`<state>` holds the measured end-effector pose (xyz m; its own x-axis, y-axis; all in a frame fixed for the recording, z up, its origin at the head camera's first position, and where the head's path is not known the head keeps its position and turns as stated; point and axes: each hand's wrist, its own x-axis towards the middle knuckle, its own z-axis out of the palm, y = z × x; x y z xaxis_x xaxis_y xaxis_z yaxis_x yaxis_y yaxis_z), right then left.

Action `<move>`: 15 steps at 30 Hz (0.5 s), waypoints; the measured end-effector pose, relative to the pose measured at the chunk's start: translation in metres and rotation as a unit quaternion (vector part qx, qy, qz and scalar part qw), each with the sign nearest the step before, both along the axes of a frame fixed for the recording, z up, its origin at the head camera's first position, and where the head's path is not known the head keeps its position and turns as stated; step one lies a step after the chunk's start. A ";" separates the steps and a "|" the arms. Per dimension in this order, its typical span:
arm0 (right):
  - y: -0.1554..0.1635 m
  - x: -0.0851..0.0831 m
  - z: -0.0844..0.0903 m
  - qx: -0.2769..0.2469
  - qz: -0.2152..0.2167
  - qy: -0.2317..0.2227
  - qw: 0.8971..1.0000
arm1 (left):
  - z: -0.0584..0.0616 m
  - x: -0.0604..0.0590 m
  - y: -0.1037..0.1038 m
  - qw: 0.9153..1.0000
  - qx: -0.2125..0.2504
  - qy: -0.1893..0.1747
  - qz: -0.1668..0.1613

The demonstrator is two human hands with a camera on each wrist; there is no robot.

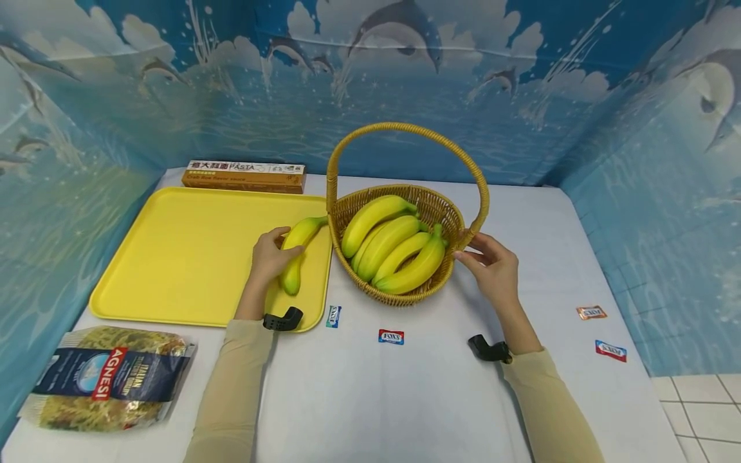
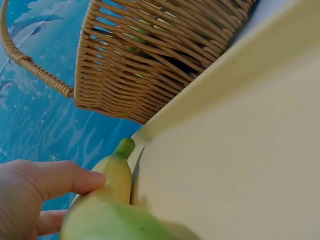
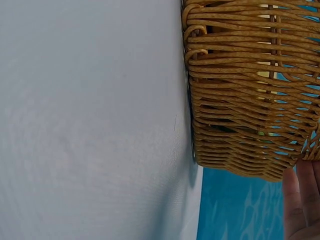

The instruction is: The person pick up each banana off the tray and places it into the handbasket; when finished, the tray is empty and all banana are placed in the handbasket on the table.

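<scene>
Left hand [image 1: 267,258] grip clamped on a banana [image 1: 296,254] over the tray [image 1: 173,257] — right hand [image 1: 492,270], fingers apart, touches the basket [image 1: 405,193].

both forearms in beige sleeves reach away from the near edge, each with a black mount at the wrist. the left hand [image 1: 270,257] lies palm down, fingers and thumb curled in a grip. the right hand [image 1: 491,269] is to the right, fingers nearly straight and pointing left, fingertips [image 3: 300,200] extended.
</scene>
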<state>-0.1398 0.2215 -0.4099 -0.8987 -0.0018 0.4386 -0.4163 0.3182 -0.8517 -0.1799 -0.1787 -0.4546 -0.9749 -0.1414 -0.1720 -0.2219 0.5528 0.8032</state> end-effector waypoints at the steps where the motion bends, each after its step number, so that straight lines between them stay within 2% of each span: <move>1: 0.000 0.000 0.000 -0.002 0.001 0.001 1.000 | -0.001 0.000 0.000 1.000 0.003 0.001 0.004; 9: 0.000 0.000 -0.001 -0.004 0.003 0.004 1.000 | -0.003 0.001 -0.002 1.000 0.008 0.013 0.027; 15: 0.000 -0.001 -0.001 -0.008 0.006 0.005 1.000 | 0.005 0.001 -0.008 0.999 0.013 0.021 0.046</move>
<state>-0.1408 0.2217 -0.4112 -0.8946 -0.0056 0.4469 -0.4278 0.3004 -0.8525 -0.1790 -0.1864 -0.4495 -0.9642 -0.2277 -0.1360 -0.2372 0.5106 0.8265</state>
